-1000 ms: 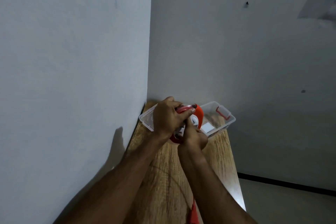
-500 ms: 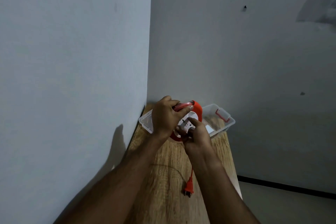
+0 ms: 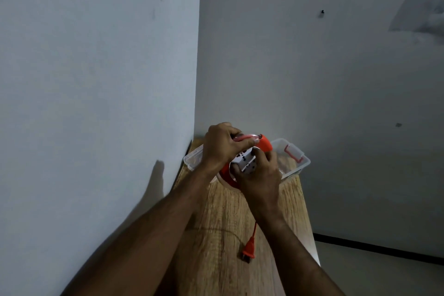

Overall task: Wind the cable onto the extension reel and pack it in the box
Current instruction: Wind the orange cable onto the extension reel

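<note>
I hold an orange extension reel (image 3: 265, 146) with a white socket hub (image 3: 245, 160) above the near edge of a clear plastic box (image 3: 294, 160) with red latches. My left hand (image 3: 222, 145) grips the reel's translucent handle at the top. My right hand (image 3: 258, 175) is closed around the white hub from below. The orange cable (image 3: 255, 227) hangs down from behind my right wrist, and its orange plug (image 3: 248, 250) lies on the wooden table (image 3: 223, 235). Most of the reel's rim is hidden by my hands.
The narrow table stands in a room corner, with a wall (image 3: 96, 103) close on the left and another behind the box. The table's right edge drops off to the floor (image 3: 384, 271).
The plug has slid up the table toward the reel as cable was drawn in. My right hand has turned around the white hub.
</note>
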{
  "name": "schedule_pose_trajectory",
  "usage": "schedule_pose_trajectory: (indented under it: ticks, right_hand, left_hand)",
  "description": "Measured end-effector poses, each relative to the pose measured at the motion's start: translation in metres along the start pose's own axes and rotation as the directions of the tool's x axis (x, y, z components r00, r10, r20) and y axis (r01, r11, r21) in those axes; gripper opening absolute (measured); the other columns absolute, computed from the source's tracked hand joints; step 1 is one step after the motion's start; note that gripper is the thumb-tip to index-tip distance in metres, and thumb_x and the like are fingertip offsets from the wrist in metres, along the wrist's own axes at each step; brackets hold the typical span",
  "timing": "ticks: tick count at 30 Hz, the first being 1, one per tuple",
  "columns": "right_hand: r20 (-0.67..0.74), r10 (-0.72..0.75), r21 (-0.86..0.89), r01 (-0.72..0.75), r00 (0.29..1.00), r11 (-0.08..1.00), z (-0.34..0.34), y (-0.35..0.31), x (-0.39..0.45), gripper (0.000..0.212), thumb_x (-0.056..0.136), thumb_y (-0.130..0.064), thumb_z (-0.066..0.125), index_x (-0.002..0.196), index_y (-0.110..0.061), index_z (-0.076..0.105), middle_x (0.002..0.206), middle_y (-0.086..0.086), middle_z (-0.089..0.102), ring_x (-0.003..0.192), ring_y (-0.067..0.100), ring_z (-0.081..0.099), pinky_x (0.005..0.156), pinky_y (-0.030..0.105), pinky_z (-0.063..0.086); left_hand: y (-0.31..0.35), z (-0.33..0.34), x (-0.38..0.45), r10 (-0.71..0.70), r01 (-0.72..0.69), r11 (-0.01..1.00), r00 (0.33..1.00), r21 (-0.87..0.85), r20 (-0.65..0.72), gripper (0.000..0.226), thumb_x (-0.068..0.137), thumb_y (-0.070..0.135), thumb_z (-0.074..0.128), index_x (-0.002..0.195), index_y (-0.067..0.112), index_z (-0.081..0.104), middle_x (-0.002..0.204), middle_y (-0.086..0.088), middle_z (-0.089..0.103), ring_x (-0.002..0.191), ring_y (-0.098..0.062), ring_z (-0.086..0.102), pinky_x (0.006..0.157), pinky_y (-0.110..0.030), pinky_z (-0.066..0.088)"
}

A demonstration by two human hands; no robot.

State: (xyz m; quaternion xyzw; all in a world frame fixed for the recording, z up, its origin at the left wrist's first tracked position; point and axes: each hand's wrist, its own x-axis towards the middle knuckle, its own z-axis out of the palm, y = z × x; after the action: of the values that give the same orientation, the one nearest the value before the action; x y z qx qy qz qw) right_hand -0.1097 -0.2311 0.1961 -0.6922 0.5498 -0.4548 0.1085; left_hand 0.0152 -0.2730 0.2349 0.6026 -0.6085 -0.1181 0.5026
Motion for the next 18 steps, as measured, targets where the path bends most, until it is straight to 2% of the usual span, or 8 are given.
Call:
schedule_pose_trajectory:
  ticks: [2,4,6,10,14,16,18]
  right_hand:
    - [-0.044,0.004,0.041,-0.002,0.999,0.999,-0.001,0.000,0.003,0.056,0.073,-0.038,0.088,0.117,-0.015,0.064,0.117,0.001,0.065,0.095,0.014,0.068,0.084,0.030,0.062]
    - [-0.083,0.019,0.069,-0.014,0.996,0.998,0.001,0.000,0.003,0.052,0.072,-0.037,0.088,0.113,-0.014,0.066,0.107,-0.001,0.069,0.090,0.011,0.068,0.082,0.031,0.063]
    - [-0.099,0.053,0.122,-0.040,0.994,0.992,0.004,-0.001,0.001,0.051,0.072,-0.035,0.089,0.113,-0.014,0.067,0.104,-0.002,0.073,0.088,0.009,0.070,0.081,0.030,0.063]
    - [-0.117,0.142,0.218,-0.114,0.983,0.969,0.011,-0.003,-0.005,0.047,0.074,-0.034,0.089,0.111,-0.015,0.068,0.096,-0.005,0.073,0.079,0.003,0.070,0.075,0.024,0.063]
    - [-0.152,0.283,0.281,-0.233,0.947,0.931,0.016,-0.011,-0.008,0.050,0.074,-0.032,0.090,0.114,-0.013,0.068,0.097,-0.003,0.073,0.079,0.006,0.069,0.071,0.011,0.055]
    - [-0.157,0.376,0.304,-0.318,0.913,0.898,0.016,-0.014,-0.006,0.052,0.074,-0.030,0.090,0.118,-0.013,0.068,0.104,0.001,0.074,0.086,0.012,0.071,0.074,0.017,0.057]
    - [-0.142,0.493,0.343,-0.424,0.859,0.838,0.019,-0.017,-0.004,0.053,0.075,-0.029,0.089,0.120,-0.012,0.068,0.110,0.003,0.074,0.094,0.017,0.072,0.083,0.032,0.062]
  left_hand:
    - [0.001,0.001,-0.002,0.021,-0.021,1.000,0.999,0.002,-0.030,0.047,0.075,0.062,0.079,0.086,0.017,0.080,0.074,0.007,0.065,0.066,-0.008,0.061,0.061,-0.020,0.050]
    - [0.002,0.002,-0.003,0.042,-0.042,0.999,0.997,0.013,-0.060,0.048,0.074,0.063,0.079,0.086,0.017,0.080,0.074,0.005,0.067,0.066,-0.009,0.062,0.060,-0.024,0.053]
    - [0.002,0.002,-0.004,0.051,-0.050,0.998,0.996,0.023,-0.069,0.049,0.074,0.064,0.078,0.087,0.017,0.081,0.075,0.003,0.068,0.067,-0.009,0.062,0.061,-0.027,0.055]
    - [0.001,0.001,-0.008,0.049,-0.047,0.998,0.997,0.037,-0.052,0.049,0.076,0.063,0.078,0.091,0.017,0.080,0.077,0.006,0.067,0.067,-0.007,0.061,0.061,-0.016,0.049]
    - [0.001,0.001,-0.010,0.035,-0.033,0.999,0.997,0.030,-0.062,0.047,0.076,0.061,0.080,0.089,0.015,0.080,0.076,0.003,0.068,0.067,-0.009,0.063,0.061,-0.022,0.053]
    - [0.000,0.002,-0.012,0.026,-0.024,0.999,0.997,0.036,-0.075,0.049,0.076,0.062,0.079,0.087,0.015,0.081,0.074,0.003,0.068,0.066,-0.009,0.062,0.061,-0.026,0.056]
    - [0.001,0.003,-0.013,0.023,-0.020,0.999,0.996,0.043,-0.089,0.050,0.076,0.063,0.078,0.088,0.015,0.081,0.076,0.002,0.069,0.066,-0.010,0.063,0.063,-0.029,0.059]
